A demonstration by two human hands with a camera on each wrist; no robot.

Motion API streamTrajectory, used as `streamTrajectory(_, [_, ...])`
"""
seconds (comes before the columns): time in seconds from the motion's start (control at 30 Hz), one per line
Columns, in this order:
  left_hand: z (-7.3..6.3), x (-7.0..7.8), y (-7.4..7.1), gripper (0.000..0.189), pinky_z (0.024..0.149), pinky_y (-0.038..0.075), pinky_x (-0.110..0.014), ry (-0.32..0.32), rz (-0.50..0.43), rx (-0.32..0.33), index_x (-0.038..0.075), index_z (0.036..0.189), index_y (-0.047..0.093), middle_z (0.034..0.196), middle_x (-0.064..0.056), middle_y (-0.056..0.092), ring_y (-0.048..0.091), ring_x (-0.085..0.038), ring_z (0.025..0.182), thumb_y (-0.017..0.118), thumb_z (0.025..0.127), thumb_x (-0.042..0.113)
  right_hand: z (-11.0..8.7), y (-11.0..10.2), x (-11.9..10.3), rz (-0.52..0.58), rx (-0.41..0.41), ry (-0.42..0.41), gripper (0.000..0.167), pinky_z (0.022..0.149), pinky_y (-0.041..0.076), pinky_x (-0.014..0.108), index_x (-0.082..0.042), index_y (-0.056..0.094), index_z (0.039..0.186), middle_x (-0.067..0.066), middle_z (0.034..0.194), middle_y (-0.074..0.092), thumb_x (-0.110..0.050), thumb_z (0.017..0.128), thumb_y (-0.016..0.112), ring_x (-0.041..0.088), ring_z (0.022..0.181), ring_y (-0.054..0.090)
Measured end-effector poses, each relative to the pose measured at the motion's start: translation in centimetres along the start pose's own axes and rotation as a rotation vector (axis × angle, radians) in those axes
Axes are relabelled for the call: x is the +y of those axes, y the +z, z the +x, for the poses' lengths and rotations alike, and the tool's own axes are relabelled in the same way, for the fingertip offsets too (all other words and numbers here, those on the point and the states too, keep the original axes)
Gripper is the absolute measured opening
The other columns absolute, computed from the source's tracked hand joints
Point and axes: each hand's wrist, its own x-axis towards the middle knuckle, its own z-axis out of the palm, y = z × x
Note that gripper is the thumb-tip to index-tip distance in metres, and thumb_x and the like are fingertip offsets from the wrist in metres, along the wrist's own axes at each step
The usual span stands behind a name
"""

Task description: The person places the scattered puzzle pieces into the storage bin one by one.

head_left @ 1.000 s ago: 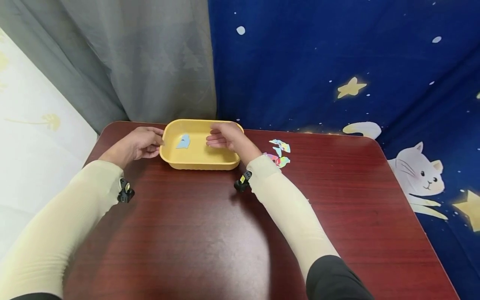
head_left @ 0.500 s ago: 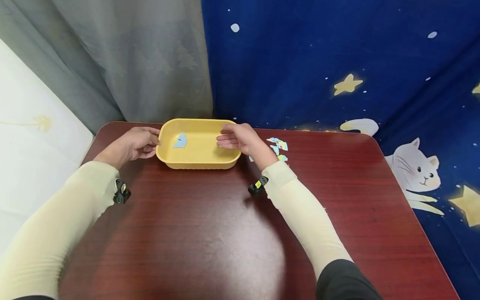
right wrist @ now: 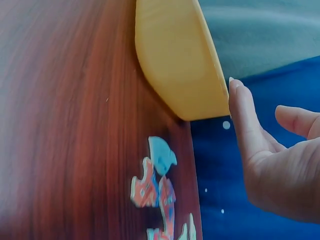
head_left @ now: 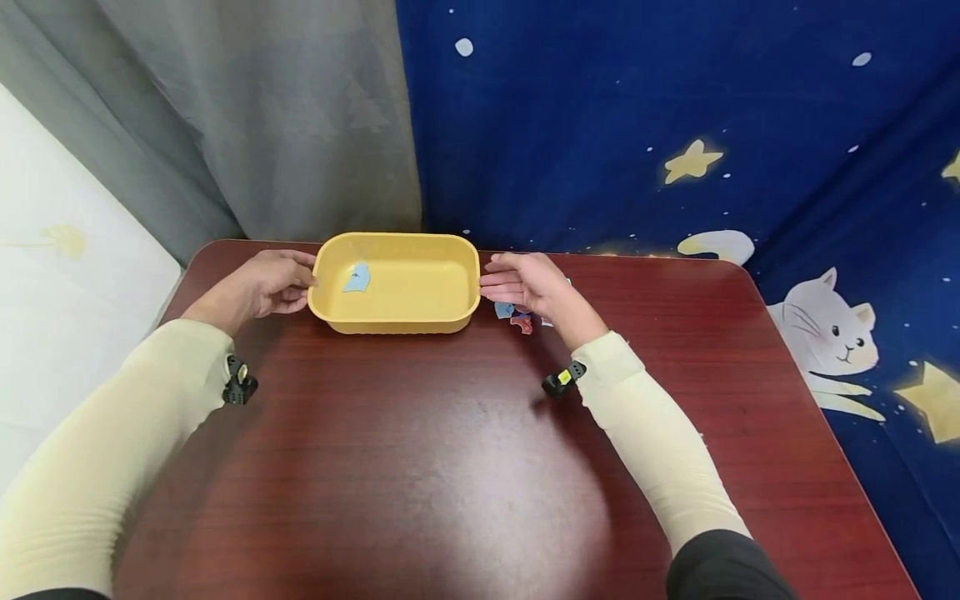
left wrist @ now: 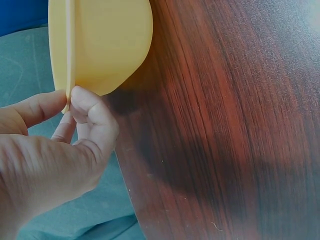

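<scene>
Moved since the earlier frame: right grip (head_left: 528, 282), from over the inside of the yellow basin (head_left: 397, 327) to just outside its right end. Unchanged: left grip (head_left: 272, 282), at the basin's left end.

State of left grip: clamped on the rim, pinching with thumb and fingers from two sides. State of right grip: apart, with fingers straight beside the rim and thumb well separated, holding nothing; cannot tell for certain whether touching.

Place of the basin: upright on the bench (head_left: 390, 467), close to the back edge, nearer to the back left corner than to the back right one. Inside, toward the left end: one blue piece (head_left: 357, 277). Beyond the right end, also near the back edge: several loose printed pieces (right wrist: 145, 190), partly hidden by the right grip in the head view.

Probable step in hand: steadying the basin from both ends. For doing it well, keep the left pinch firm without lifting; press only lightly at the right, at equal height; avoid brushing the loose pieces; avoid jerking, so as not to slide the blue piece.
</scene>
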Motion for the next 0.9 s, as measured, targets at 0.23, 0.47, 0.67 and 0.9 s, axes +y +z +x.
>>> streamTrajectory(0.23, [-0.1,0.0,0.0,0.046,0.063,0.054,-0.023,0.002,-0.004,0.001,0.007,0.139,0.036,0.070,0.005,0.061,0.058,-0.008,0.058,0.052,0.095,0.006,-1.6,-2.0,0.6,-0.054,0.013,0.003,0.044,0.086,0.053,0.042,0.011,0.050,0.132,0.023,0.105,0.069,-0.016,0.098,0.055,0.029,0.084,0.072])
streamTrajectory(0.47, [-0.1,0.0,0.0,0.045,0.064,0.055,-0.024,0.001,-0.003,-0.005,0.007,0.138,0.037,0.071,0.004,0.059,0.059,-0.009,0.059,0.052,0.096,0.006,-2.6,-4.4,1.8,-0.113,0.027,0.024,0.046,0.082,0.055,0.039,0.007,0.048,0.135,0.029,0.116,0.065,-0.015,0.097,0.058,0.031,0.089,0.072])
streamTrajectory(0.67, [-0.1,0.0,0.0,0.047,0.064,0.055,-0.024,0.004,-0.010,-0.007,0.007,0.139,0.036,0.071,0.003,0.060,0.059,-0.009,0.059,0.052,0.096,0.006,-3.2,-5.8,2.4,-0.165,0.015,0.040,0.044,0.078,0.058,0.034,0.007,0.047,0.137,0.030,0.132,0.053,-0.013,0.099,0.054,0.029,0.094,0.071])
streamTrajectory(0.9, [0.1,-0.2,0.0,0.049,0.064,0.055,-0.024,0.010,-0.011,-0.002,0.006,0.142,0.035,0.073,0.003,0.060,0.059,-0.009,0.060,0.053,0.096,0.006,-3.6,-6.9,3.0,-0.194,0.025,0.046,0.044,0.075,0.059,0.033,0.004,0.044,0.140,0.025,0.118,0.064,-0.008,0.098,0.053,0.029,0.091,0.072])
